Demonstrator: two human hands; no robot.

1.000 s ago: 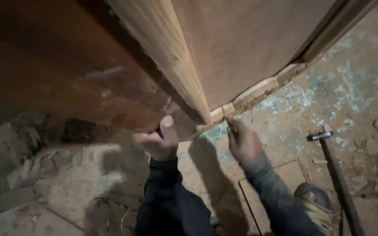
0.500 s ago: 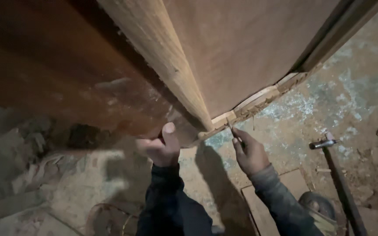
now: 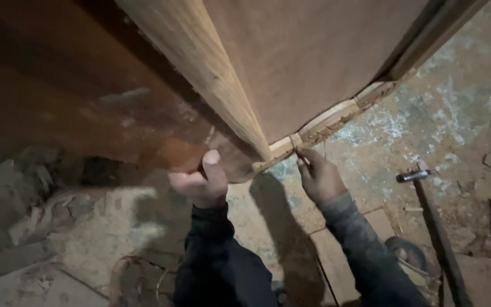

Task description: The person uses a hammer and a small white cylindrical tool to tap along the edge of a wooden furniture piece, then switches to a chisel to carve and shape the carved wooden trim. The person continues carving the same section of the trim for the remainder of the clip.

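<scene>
— Both hands sit a touch lower under the door than a second ago, and the hammer on the floor has slid toward the right edge of the view, so the head has tilted a little.

— What is the left hand (image 3: 200, 182) doing?

— Its fingers are curled round the bottom corner of the wooden door (image 3: 291, 68), thumb up and pressed flat against the dark face of the wood. It grips the door itself.

— And the right hand (image 3: 318, 177)?

— Fingers pressed together, pinching a thin tool (image 3: 301, 156) whose tip meets the pale, chipped bottom edge of the door, just beside the corner. What kind of tool it is, I cannot tell; it is too slim and dim.

— Where does the door stand?

— It hangs tilted over the floor (image 3: 382, 136), its bottom edge running from the corner between the hands up toward the top right, where it meets a dark frame (image 3: 427, 40).

— Anything else down there?

— A hammer (image 3: 427, 204) lies on the dusty floor to the right, well apart from the right hand, and a sandalled foot (image 3: 407, 256) shows near the lower edge.
</scene>
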